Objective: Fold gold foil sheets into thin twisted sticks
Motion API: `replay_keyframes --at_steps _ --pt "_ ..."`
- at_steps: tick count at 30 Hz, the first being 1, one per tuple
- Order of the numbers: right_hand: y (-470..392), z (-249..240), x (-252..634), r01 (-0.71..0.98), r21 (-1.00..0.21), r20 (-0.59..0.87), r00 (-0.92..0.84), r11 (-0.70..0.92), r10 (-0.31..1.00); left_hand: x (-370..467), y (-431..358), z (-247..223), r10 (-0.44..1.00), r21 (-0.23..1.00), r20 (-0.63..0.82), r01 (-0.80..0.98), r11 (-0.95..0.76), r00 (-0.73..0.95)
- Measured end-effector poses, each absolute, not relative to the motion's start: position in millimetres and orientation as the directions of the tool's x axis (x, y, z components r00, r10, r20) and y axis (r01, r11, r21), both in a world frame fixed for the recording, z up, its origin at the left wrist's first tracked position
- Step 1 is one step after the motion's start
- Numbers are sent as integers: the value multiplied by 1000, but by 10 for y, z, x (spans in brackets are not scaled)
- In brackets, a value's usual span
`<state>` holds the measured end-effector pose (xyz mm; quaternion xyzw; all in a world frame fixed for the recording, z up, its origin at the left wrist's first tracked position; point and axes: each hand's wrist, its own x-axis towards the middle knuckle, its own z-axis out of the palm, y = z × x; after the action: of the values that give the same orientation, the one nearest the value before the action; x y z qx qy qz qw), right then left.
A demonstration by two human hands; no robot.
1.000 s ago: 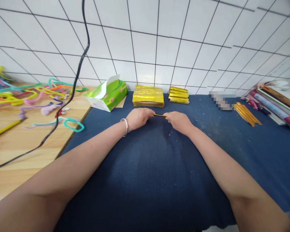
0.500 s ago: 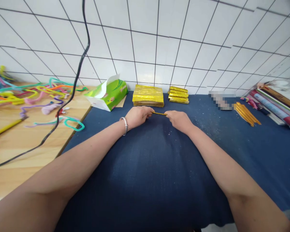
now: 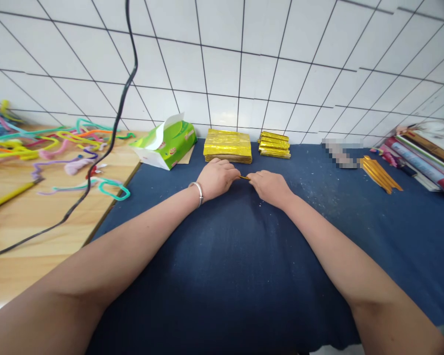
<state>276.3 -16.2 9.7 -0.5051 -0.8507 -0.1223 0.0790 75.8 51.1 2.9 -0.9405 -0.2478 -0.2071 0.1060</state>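
Between my two hands runs a thin strip of folded gold foil paper (image 3: 244, 178), mostly covered by my fingers. My left hand (image 3: 217, 178), with a silver bangle on its wrist, pinches the left end. The right end is pinched by my right hand (image 3: 269, 186). Just behind my left hand lies a stack of gold foil paper sheets (image 3: 227, 144). To its right is a smaller pile of folded gold strips (image 3: 274, 145). More folded gold-orange strips (image 3: 381, 173) lie farther right on the dark blue cloth (image 3: 222, 276).
A green tissue pack (image 3: 173, 142) stands at the back left. Colourful fuzzy craft stems (image 3: 59, 145) litter the wooden table (image 3: 66, 212). A black cable (image 3: 121, 106) hangs in front on the left. Books (image 3: 425, 160) are piled at the far right, and a white tiled wall (image 3: 222, 69) rises behind.
My hands have come closer together along the foil strip, so less of it shows. The left hand has shifted right and its fingers now cover more of the strip.
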Motion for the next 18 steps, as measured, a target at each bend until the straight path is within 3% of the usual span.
replay_keyframes --at_steps 9,18 --pt "-159 87 2675 864 187 285 -503 467 816 838 427 73 389 -101 414 466 -879 823" --pt "-128 88 2820 871 46 281 -482 490 830 740 544 46 439 42 353 455 -889 826"
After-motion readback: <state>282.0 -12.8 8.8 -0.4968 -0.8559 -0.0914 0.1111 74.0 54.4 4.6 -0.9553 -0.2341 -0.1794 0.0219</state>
